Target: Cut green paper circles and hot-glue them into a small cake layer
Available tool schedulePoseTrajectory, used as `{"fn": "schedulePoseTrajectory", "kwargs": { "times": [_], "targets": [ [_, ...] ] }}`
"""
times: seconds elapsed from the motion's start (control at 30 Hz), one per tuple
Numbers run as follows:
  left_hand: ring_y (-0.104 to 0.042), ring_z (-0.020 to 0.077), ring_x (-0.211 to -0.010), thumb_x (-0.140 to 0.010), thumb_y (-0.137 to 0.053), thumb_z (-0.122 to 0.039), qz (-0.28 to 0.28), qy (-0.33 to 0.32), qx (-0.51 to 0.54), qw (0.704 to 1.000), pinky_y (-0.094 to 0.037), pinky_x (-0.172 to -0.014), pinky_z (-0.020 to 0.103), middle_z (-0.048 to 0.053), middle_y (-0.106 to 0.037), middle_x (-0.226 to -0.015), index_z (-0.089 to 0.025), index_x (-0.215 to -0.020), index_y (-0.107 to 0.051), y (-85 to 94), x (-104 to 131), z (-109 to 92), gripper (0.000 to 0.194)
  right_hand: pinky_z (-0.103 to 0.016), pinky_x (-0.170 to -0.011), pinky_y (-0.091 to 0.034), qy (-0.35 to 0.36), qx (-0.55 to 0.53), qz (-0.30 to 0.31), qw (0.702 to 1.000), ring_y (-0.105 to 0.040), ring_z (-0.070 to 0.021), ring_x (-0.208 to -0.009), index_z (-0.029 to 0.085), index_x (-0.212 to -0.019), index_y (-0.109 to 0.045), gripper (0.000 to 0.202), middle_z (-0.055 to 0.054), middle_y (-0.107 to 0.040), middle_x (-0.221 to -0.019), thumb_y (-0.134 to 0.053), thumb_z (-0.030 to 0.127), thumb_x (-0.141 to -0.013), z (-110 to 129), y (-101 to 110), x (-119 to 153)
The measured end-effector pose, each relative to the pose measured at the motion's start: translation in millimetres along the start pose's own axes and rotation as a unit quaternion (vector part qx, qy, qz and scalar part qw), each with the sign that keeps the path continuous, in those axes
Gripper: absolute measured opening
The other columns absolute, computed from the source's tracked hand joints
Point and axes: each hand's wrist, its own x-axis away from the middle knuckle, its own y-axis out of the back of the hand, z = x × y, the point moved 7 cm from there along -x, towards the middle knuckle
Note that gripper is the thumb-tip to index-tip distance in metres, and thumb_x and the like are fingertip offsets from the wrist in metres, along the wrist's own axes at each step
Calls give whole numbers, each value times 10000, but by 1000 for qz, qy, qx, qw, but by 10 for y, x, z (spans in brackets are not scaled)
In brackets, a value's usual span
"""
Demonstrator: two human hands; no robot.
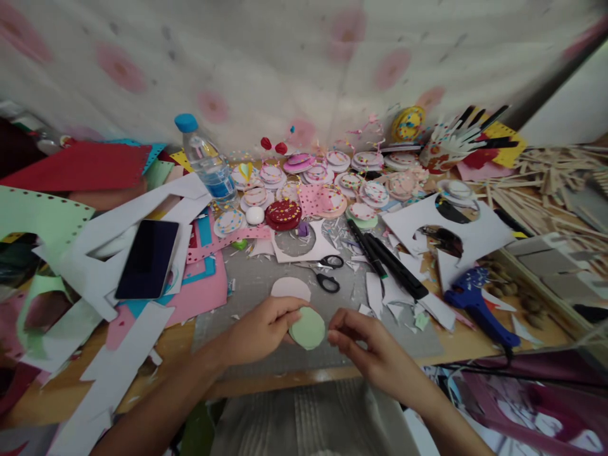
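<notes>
A small light green paper disc [308, 329] is pinched at its left edge between the thumb and fingers of my left hand [261, 326]. Just to the right of the disc, not touching it, is my right hand [363, 342], with its fingertips curled together; whether anything small is between them cannot be made out. Behind my left hand a pale pink paper circle [291, 289] lies on the grey mat [256, 277]. Black-handled scissors [327, 272] rest beyond it, beside a white sheet with a round cut-out [284, 252].
A water bottle [209, 161], decorated paper discs [284, 215] and a cup of pens [439, 155] line the back. At left lie a phone [148, 259] and paper scraps; at right, a black tool [396, 266] and a blue glue gun [482, 307].
</notes>
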Motion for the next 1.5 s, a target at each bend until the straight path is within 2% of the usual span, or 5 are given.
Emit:
{"fn": "schedulePoseTrajectory", "kwargs": {
  "times": [0.53, 0.9, 1.13, 1.3, 1.5],
  "targets": [
    [-605, 167, -775, -865, -511, -251, 105, 49, -9, 993, -522, -680, 248, 32, -631, -836, -173, -963, -725, -162, -83, -34, 248, -234, -563, -316, -15, 81, 61, 995, -464, -125, -623, 192, -783, -538, 193, 23, -529, -677, -520, 314, -931, -20, 15, 73],
    [-622, 173, -874, -889, -575, -336, 202, -23, -59, 977, -522, -732, 251, 48, -655, -960, -196, -1076, -707, -516, -53, -695, 268, -220, -526, -331, 11, -200, -31, 979, -417, -90, -563, 188, -833, -533, 347, 49, -458, -650, -641, 518, -828, 64, 238, 474],
    [-664, 179, -900, -853, -636, -436, 236, -22, -38, 971, -541, -800, 302, 41, -697, -977, -226, -1128, -695, -641, 131, -716, 351, -199, -457, -351, 17, -249, -54, 967, -477, -72, -468, 164, -759, -551, 423, 31, -567, -596, -746, 536, -708, 32, 212, 601],
    [-695, 211, -943, -857, -646, -418, 165, -66, 48, 983, -526, -882, 360, 115, -728, -1056, -178, -1124, -685, -486, 201, -653, 361, -178, -435, -333, -6, -295, -35, 955, -462, -53, -443, 153, -727, -568, 382, 43, -570, -556, -786, 463, -675, -43, 154, 635],
    [-598, 270, -1182, -781, -748, -329, 19, -198, 197, 960, -402, -1054, 415, 164, -647, -1251, -162, -1209, -605, -144, -94, -675, 481, -173, -425, -318, -79, -318, 46, 944, -455, -40, -421, 150, -697, -587, 383, 48, -575, -529, -812, 447, -608, -134, -27, 478]
  ]
}}
